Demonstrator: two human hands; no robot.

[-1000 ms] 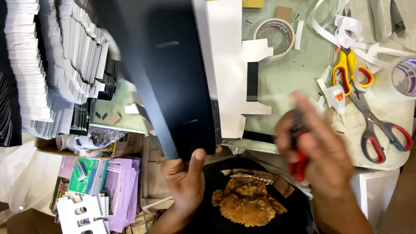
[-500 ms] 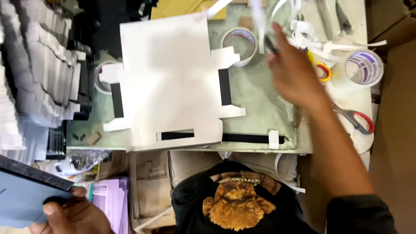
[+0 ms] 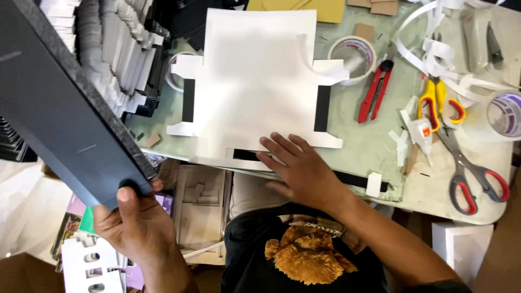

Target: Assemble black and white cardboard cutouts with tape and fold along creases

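Left hand (image 3: 133,220), lower left of frame: clenched on the bottom corner of a dark board (image 3: 59,103) that slants to the upper left, off the desk (image 3: 380,146). Right hand (image 3: 298,168), centre: released, fingers spread flat on the near edge of a white die-cut sheet (image 3: 255,81). Red utility knife (image 3: 375,92) lies right of the sheet.

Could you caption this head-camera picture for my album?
Left hand grips a dark flat board; right hand presses a white cut cardboard sheet.
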